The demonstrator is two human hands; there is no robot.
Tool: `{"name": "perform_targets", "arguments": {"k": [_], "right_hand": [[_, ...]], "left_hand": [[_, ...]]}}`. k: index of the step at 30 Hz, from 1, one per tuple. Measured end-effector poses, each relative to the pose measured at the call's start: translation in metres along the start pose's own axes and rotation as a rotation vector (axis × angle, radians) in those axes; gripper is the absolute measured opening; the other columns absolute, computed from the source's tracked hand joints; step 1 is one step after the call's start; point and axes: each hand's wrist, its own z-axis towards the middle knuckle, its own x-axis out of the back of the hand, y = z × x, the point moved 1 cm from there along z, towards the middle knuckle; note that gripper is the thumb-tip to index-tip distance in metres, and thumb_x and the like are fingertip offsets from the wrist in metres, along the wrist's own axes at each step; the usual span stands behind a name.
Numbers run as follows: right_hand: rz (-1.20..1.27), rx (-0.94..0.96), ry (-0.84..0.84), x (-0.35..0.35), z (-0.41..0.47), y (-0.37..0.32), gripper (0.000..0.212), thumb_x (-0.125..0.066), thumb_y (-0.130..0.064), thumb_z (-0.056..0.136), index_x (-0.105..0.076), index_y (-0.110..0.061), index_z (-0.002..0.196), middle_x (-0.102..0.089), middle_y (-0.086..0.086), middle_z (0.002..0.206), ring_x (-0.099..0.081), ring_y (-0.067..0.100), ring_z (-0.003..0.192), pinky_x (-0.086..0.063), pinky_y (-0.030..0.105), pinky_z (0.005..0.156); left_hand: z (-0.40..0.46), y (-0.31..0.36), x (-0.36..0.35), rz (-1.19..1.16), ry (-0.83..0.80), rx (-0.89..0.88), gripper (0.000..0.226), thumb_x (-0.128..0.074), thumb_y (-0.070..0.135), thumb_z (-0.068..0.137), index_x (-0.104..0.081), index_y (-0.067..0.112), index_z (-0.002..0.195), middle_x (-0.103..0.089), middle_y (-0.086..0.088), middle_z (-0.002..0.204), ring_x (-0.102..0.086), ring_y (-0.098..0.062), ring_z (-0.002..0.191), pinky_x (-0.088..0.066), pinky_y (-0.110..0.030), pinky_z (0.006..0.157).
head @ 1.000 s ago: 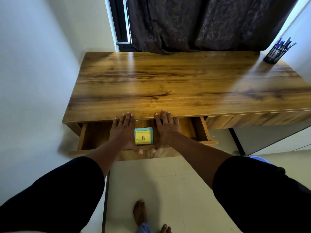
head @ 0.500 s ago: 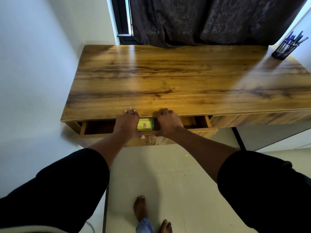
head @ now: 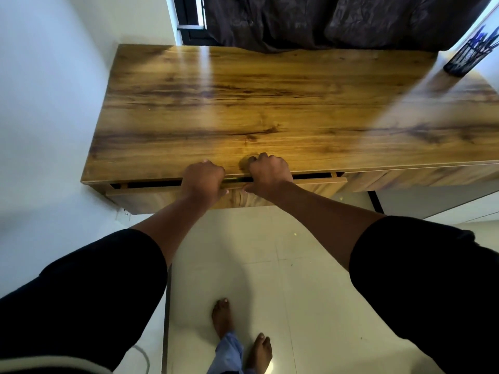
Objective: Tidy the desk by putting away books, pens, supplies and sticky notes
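The wooden desk (head: 270, 103) has a drawer (head: 151, 194) under its front edge, pushed in so that only a narrow dark gap shows. My left hand (head: 203, 179) grips the drawer's front rim, fingers curled over it. My right hand (head: 268, 172) grips the same rim a little to the right, its fingertips touching the desk's edge. A sliver of the yellow sticky notes (head: 234, 180) shows in the gap between my hands; the rest of the pad is hidden inside the drawer.
A black mesh pen holder (head: 467, 56) with blue pens stands at the desk's far right corner. Dark curtains (head: 324, 20) hang behind the desk. A white wall runs along the left. My bare feet (head: 237, 333) stand on the tiled floor.
Both hands have pushed the drawer inward from well open to almost closed. The sticky notes have slid out of sight under the desk top. My fingers went from flat to curled over the rim.
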Motion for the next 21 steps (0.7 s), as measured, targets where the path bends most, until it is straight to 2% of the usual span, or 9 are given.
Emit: {"name": "perform_targets", "arguments": {"k": [3,8,11,14,17,19,21], "right_hand": [[-0.035,-0.003,0.040,-0.005,0.000,-0.004,0.055,-0.071,-0.054,0.087,-0.061,-0.012,0.121,-0.065,0.011,0.108,-0.069,0.029,0.090,-0.043,0.034,0.065],[-0.088,0.021,0.043,-0.010,0.008,-0.007,0.050,-0.072,-0.052,0.087,-0.064,-0.012,0.116,-0.067,0.011,0.101,-0.070,0.028,0.082,-0.041,0.032,0.060],[-0.102,0.029,0.048,-0.013,0.013,-0.007,0.052,-0.071,-0.056,0.086,-0.064,-0.012,0.114,-0.067,0.011,0.101,-0.070,0.028,0.082,-0.041,0.032,0.059],[-0.144,0.036,0.060,-0.018,0.013,-0.004,0.054,-0.071,-0.058,0.085,-0.065,-0.012,0.113,-0.068,0.010,0.098,-0.070,0.026,0.078,-0.039,0.030,0.057],[-0.155,0.031,0.068,-0.022,0.012,-0.005,0.054,-0.074,-0.059,0.082,-0.066,-0.013,0.110,-0.068,0.010,0.094,-0.070,0.025,0.075,-0.040,0.029,0.055],[-0.113,0.013,0.078,-0.023,0.013,-0.007,0.052,-0.074,-0.055,0.083,-0.065,-0.013,0.111,-0.067,0.011,0.097,-0.070,0.026,0.077,-0.045,0.030,0.057],[-0.054,-0.035,0.100,-0.023,0.014,-0.006,0.051,-0.074,-0.051,0.083,-0.062,-0.014,0.116,-0.065,0.012,0.106,-0.068,0.029,0.086,-0.050,0.033,0.063]], "left_hand": [[-0.001,0.002,-0.004,0.029,0.031,-0.001,0.041,-0.061,0.051,0.095,-0.070,0.014,0.111,-0.069,-0.009,0.111,-0.067,-0.026,0.098,-0.049,-0.033,0.073],[0.008,0.004,-0.001,0.098,0.040,-0.040,0.031,-0.062,0.045,0.096,-0.070,0.016,0.105,-0.072,-0.005,0.097,-0.069,-0.025,0.089,-0.042,-0.029,0.064],[0.011,0.002,-0.005,0.085,0.009,-0.041,0.028,-0.073,0.044,0.087,-0.074,0.016,0.090,-0.073,-0.004,0.080,-0.070,-0.023,0.073,-0.048,-0.026,0.059],[0.015,-0.001,-0.010,0.123,-0.001,-0.052,0.030,-0.083,0.045,0.076,-0.073,0.017,0.074,-0.070,-0.001,0.065,-0.068,-0.021,0.060,-0.042,-0.022,0.052],[0.014,0.000,-0.014,0.122,-0.001,-0.072,0.028,-0.087,0.042,0.072,-0.073,0.018,0.069,-0.067,0.001,0.060,-0.066,-0.019,0.055,-0.040,-0.021,0.050],[0.014,0.001,-0.010,0.125,0.011,-0.082,0.025,-0.085,0.040,0.074,-0.072,0.019,0.071,-0.067,0.001,0.062,-0.066,-0.019,0.057,-0.042,-0.022,0.051],[0.016,-0.001,-0.002,0.096,-0.008,-0.095,0.028,-0.069,0.046,0.087,-0.072,0.019,0.085,-0.072,-0.002,0.079,-0.069,-0.022,0.072,-0.044,-0.026,0.060]]}}
